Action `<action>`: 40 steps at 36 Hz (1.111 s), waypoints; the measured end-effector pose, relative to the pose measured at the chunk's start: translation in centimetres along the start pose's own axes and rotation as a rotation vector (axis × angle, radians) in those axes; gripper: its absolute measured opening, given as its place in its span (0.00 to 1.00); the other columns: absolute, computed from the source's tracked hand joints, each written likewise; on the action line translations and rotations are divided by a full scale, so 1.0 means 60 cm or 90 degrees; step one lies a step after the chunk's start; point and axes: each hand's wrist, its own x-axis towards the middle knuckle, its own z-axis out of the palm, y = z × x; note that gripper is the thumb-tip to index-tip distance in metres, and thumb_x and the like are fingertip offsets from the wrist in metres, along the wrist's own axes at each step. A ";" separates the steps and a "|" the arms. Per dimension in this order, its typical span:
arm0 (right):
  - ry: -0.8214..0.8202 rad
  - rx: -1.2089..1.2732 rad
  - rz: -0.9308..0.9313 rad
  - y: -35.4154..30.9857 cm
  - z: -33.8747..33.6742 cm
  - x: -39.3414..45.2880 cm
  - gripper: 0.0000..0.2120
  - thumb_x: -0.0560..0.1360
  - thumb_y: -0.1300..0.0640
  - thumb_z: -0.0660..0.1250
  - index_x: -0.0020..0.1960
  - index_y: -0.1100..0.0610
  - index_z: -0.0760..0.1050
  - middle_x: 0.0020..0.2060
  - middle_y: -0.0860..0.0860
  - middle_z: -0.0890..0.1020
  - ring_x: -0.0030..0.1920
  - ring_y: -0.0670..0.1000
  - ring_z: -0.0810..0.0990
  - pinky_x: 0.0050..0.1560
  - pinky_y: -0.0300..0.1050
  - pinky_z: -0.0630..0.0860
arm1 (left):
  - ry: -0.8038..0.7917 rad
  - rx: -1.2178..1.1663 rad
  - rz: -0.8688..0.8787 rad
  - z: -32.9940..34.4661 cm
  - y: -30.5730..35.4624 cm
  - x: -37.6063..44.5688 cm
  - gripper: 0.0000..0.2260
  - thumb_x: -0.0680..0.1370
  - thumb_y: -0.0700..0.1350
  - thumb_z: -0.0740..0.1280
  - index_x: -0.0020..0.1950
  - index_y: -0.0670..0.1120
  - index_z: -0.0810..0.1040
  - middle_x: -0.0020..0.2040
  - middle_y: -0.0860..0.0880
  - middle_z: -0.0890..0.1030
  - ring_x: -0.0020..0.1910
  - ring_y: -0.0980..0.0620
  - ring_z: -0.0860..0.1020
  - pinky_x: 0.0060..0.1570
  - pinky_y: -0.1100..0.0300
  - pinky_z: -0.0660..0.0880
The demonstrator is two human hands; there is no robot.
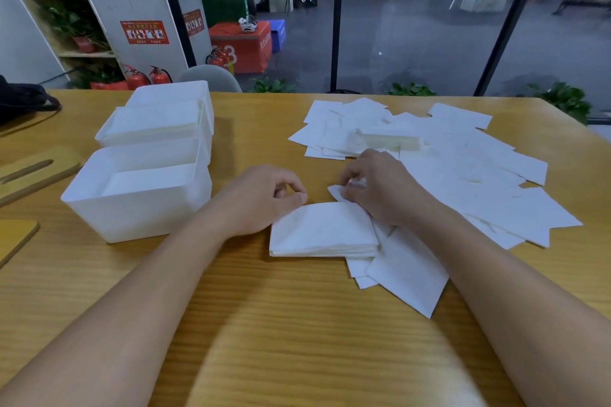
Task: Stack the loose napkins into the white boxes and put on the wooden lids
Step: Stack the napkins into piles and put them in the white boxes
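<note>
Head view: left hand (264, 198) loosely curled, resting on the small napkin stack (322, 231) by the nearest white box (139, 195); right hand (380, 188) pinches a loose napkin (335, 192); best square edges before lifting; wooden lids (36, 172) lie left.

1. Right hand (380, 188): fingertips curled under, hidden; what they pinch can't be confirmed.
2. Napkin stack (322, 231): far-left corner covered by left hand (264, 198).
3. Wooden lids (29, 172) at table's (297, 324) left edge: both cut off by frame.
4. Rearmost white box (172, 92): mostly hidden behind middle box; contents unknown.
5. Black bag (23, 102), far-left corner: cropped.
6. Both forearms leave frame at bottom.
</note>
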 end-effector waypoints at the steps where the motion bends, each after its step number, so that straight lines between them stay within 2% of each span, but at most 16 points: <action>1: 0.003 0.005 0.002 0.001 0.000 0.000 0.01 0.78 0.50 0.76 0.49 0.46 0.84 0.53 0.46 0.78 0.58 0.53 0.75 0.61 0.54 0.74 | -0.001 0.002 0.001 0.001 0.000 0.000 0.05 0.84 0.55 0.72 0.50 0.57 0.86 0.31 0.55 0.76 0.31 0.58 0.72 0.36 0.57 0.70; 6: 0.000 0.063 0.000 -0.001 0.003 -0.003 0.04 0.77 0.53 0.76 0.46 0.47 0.82 0.51 0.43 0.78 0.56 0.49 0.75 0.64 0.56 0.73 | 0.019 -0.014 0.011 0.006 -0.001 0.002 0.04 0.83 0.54 0.73 0.49 0.57 0.86 0.30 0.52 0.76 0.31 0.56 0.72 0.37 0.56 0.71; 8: 0.031 0.109 -0.015 -0.004 0.003 -0.007 0.05 0.77 0.53 0.77 0.45 0.46 0.82 0.51 0.42 0.79 0.55 0.48 0.75 0.62 0.51 0.73 | 0.058 -0.035 0.024 0.008 0.003 0.001 0.04 0.82 0.55 0.74 0.50 0.58 0.87 0.33 0.48 0.79 0.32 0.53 0.74 0.37 0.58 0.72; 10: 0.075 0.177 -0.037 -0.006 0.002 -0.011 0.05 0.77 0.55 0.77 0.45 0.46 0.83 0.51 0.42 0.80 0.53 0.46 0.77 0.56 0.44 0.73 | 0.110 -0.055 0.039 0.013 0.011 0.002 0.04 0.81 0.57 0.75 0.50 0.58 0.87 0.37 0.47 0.81 0.35 0.52 0.76 0.37 0.62 0.72; 12: 0.115 0.229 -0.067 -0.011 0.000 -0.012 0.06 0.77 0.57 0.76 0.44 0.46 0.84 0.50 0.42 0.83 0.50 0.45 0.78 0.50 0.39 0.73 | 0.145 -0.087 0.053 0.021 0.020 0.004 0.07 0.79 0.59 0.77 0.52 0.58 0.88 0.39 0.49 0.82 0.35 0.56 0.76 0.36 0.67 0.71; 14: 0.140 0.234 -0.108 -0.017 -0.003 -0.011 0.07 0.77 0.59 0.76 0.45 0.46 0.84 0.49 0.41 0.84 0.50 0.44 0.78 0.50 0.36 0.71 | 0.149 -0.127 0.061 0.030 0.025 0.007 0.10 0.76 0.61 0.79 0.54 0.58 0.88 0.41 0.53 0.85 0.38 0.59 0.78 0.38 0.67 0.73; 16: 0.144 0.214 -0.141 -0.020 -0.001 -0.010 0.08 0.77 0.61 0.75 0.46 0.48 0.84 0.49 0.42 0.84 0.53 0.42 0.77 0.52 0.33 0.69 | 0.134 -0.147 0.050 0.037 0.028 0.010 0.13 0.75 0.61 0.80 0.55 0.58 0.88 0.44 0.56 0.87 0.44 0.58 0.82 0.43 0.65 0.78; 17: 0.139 0.200 -0.147 -0.019 0.001 -0.010 0.08 0.78 0.61 0.74 0.47 0.48 0.84 0.50 0.41 0.84 0.54 0.42 0.76 0.54 0.34 0.69 | 0.125 -0.148 0.037 0.040 0.028 0.012 0.13 0.75 0.61 0.80 0.56 0.58 0.88 0.46 0.58 0.87 0.46 0.58 0.83 0.45 0.66 0.78; 19: 0.127 0.151 -0.138 -0.013 0.009 -0.004 0.09 0.79 0.60 0.74 0.51 0.46 0.84 0.55 0.40 0.84 0.58 0.44 0.75 0.62 0.43 0.70 | 0.120 -0.124 0.013 0.043 0.025 0.015 0.13 0.77 0.59 0.79 0.59 0.57 0.88 0.48 0.60 0.88 0.49 0.63 0.83 0.46 0.72 0.76; 21: 0.101 0.070 -0.112 -0.004 0.016 0.002 0.10 0.81 0.58 0.72 0.58 0.45 0.84 0.61 0.40 0.83 0.64 0.49 0.74 0.69 0.53 0.68 | 0.126 -0.090 0.006 0.044 0.018 0.018 0.11 0.78 0.57 0.79 0.59 0.58 0.88 0.47 0.60 0.87 0.49 0.65 0.82 0.45 0.74 0.74; 22: 0.078 0.024 -0.095 0.000 0.018 0.005 0.11 0.82 0.56 0.71 0.62 0.45 0.84 0.64 0.42 0.82 0.66 0.51 0.74 0.70 0.55 0.66 | 0.124 -0.081 0.005 0.043 0.015 0.019 0.09 0.79 0.55 0.78 0.58 0.58 0.88 0.46 0.60 0.87 0.48 0.65 0.82 0.44 0.74 0.74; 25: 0.026 -0.061 -0.069 0.006 0.022 0.006 0.11 0.84 0.50 0.68 0.64 0.44 0.83 0.67 0.45 0.80 0.67 0.54 0.72 0.68 0.54 0.61 | 0.098 -0.059 -0.003 0.044 0.009 0.019 0.06 0.79 0.54 0.78 0.56 0.58 0.88 0.45 0.59 0.86 0.47 0.61 0.83 0.43 0.71 0.76; 30: 0.048 -0.050 -0.077 0.004 0.023 0.005 0.04 0.82 0.53 0.70 0.51 0.45 0.83 0.53 0.45 0.81 0.59 0.53 0.73 0.63 0.52 0.62 | 0.095 -0.056 -0.014 0.048 0.005 0.021 0.07 0.78 0.53 0.79 0.56 0.58 0.88 0.44 0.59 0.86 0.46 0.59 0.83 0.47 0.64 0.80; 34: 0.044 -0.052 -0.085 0.005 0.026 0.006 0.05 0.82 0.54 0.70 0.48 0.45 0.79 0.49 0.43 0.77 0.57 0.52 0.72 0.63 0.52 0.63 | 0.098 -0.049 -0.014 0.049 0.006 0.022 0.10 0.78 0.55 0.79 0.59 0.57 0.87 0.45 0.59 0.86 0.47 0.59 0.82 0.47 0.64 0.80; 37: 0.083 -0.019 -0.109 0.003 0.019 0.005 0.05 0.83 0.53 0.68 0.48 0.44 0.78 0.50 0.41 0.77 0.57 0.48 0.71 0.64 0.49 0.61 | 0.111 -0.059 -0.008 0.051 0.014 0.019 0.09 0.79 0.59 0.77 0.57 0.59 0.88 0.45 0.59 0.86 0.45 0.57 0.82 0.43 0.65 0.79; 40: 0.147 0.055 -0.156 -0.007 0.009 0.002 0.05 0.82 0.54 0.69 0.49 0.45 0.79 0.52 0.40 0.81 0.62 0.47 0.73 0.68 0.46 0.60 | 0.119 -0.099 0.018 0.053 0.027 0.016 0.10 0.80 0.62 0.74 0.50 0.56 0.88 0.43 0.54 0.86 0.43 0.52 0.82 0.42 0.55 0.78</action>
